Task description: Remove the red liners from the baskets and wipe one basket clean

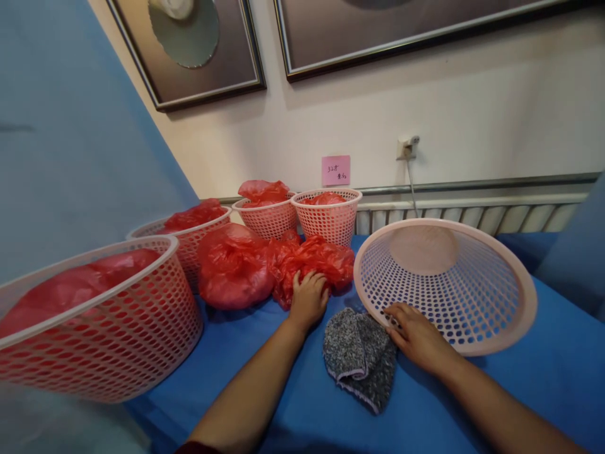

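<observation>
My left hand [308, 300] lies on a crumpled red plastic bag [326, 258], its fingers spread over the thin film. My right hand [418, 334] grips the near-left rim of a pale pink perforated plastic basket [513, 302], with the fingers over the rim and the thumb below. That basket is tipped toward me, so its inside and round base show. Between my hands a folded grey speckled cloth [359, 359] with a light edge rests on the blue table cover [302, 403]. Left of the crumpled bag sits a fuller red plastic bag [234, 268].
A large pink basket [142, 328] with red plastic in it stands at near left. Behind it are a second basket [189, 243], a third basket [267, 217] and another basket [328, 217], all holding red bags. A radiator [501, 217] and plugged socket [406, 149] are behind.
</observation>
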`<state>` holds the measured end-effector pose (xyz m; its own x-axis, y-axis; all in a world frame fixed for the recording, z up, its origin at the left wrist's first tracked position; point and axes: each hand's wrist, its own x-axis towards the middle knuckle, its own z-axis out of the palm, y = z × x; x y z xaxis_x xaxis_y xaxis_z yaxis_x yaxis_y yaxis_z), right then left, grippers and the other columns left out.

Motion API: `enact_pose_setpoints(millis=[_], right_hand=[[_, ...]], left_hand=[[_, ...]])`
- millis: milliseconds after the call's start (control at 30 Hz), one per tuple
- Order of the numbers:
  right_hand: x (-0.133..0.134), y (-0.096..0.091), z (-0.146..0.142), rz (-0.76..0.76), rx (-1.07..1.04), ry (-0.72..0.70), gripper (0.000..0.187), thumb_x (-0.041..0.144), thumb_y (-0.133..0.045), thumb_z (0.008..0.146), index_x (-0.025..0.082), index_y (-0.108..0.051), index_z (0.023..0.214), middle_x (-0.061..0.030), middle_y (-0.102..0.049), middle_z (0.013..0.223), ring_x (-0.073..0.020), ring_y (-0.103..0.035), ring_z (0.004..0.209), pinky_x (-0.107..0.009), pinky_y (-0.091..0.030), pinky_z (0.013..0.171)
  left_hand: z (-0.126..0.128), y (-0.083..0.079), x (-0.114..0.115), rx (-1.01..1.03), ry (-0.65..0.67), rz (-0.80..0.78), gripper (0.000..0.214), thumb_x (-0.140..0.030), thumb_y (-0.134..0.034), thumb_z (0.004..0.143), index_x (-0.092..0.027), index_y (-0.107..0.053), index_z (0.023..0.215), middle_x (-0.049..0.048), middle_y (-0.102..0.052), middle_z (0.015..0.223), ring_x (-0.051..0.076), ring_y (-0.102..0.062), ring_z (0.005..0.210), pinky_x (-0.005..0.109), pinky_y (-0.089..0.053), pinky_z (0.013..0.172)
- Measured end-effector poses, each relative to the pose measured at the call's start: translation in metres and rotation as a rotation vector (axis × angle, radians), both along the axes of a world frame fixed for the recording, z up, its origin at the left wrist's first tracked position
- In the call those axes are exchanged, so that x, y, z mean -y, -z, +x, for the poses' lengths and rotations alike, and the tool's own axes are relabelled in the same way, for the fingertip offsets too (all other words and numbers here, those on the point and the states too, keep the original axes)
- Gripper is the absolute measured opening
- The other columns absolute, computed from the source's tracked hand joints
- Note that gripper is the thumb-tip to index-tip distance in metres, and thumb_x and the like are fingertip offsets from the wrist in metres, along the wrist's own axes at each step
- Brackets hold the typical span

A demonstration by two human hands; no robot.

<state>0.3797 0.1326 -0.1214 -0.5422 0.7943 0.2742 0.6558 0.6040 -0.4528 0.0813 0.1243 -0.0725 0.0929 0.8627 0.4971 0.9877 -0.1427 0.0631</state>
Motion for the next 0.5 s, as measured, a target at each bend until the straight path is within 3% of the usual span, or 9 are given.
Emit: enact_pose_setpoints(millis=[133,267,400,500], right_hand=[[0.001,-0.003,-0.002,0.027,-0.015,0.004,0.032,0.026,-0.053,0.098,0.017,-0.068,0.125,-0.0148,-0.067,0.128,-0.0293,-0.063,0.119,-0.047,-0.050,0.107],[0.011,-0.014,-0.007,0.141,-0.128,-0.017,0.034,0.025,-0.053,0.099,0.015,-0.064,0.129,-0.0161,-0.063,0.135,-0.0300,-0.060,0.125,-0.050,-0.048,0.111],[0.035,-0.028,-0.021,0.166,-0.173,-0.243,0.041,0.031,-0.058,0.099,0.018,-0.059,0.138,-0.0149,-0.061,0.141,-0.0291,-0.056,0.132,-0.051,-0.045,0.115],[0.052,-0.027,-0.030,0.066,-0.090,-0.384,0.068,0.048,-0.074,0.089,0.018,-0.055,0.146,-0.0157,-0.057,0.149,-0.0342,-0.051,0.138,-0.054,-0.040,0.120]], left_hand=[[0.020,-0.010,0.008,0.135,0.035,0.182,0.031,-0.023,-0.055,0.098,-0.022,-0.065,0.128,0.0110,-0.068,0.139,0.027,-0.059,0.134,0.055,-0.036,0.121],[0.045,-0.011,0.013,0.428,0.217,0.365,0.035,-0.021,-0.058,0.097,-0.020,-0.062,0.131,0.0124,-0.068,0.136,0.026,-0.063,0.129,0.049,-0.047,0.115],[0.068,-0.016,0.021,0.563,0.300,0.335,0.039,-0.019,-0.059,0.095,-0.020,-0.060,0.134,0.0132,-0.066,0.138,0.026,-0.061,0.132,0.049,-0.049,0.115],[0.093,-0.026,0.029,0.499,0.432,0.241,0.038,-0.018,-0.058,0.094,-0.020,-0.061,0.131,0.0141,-0.064,0.140,0.026,-0.060,0.134,0.049,-0.048,0.116]])
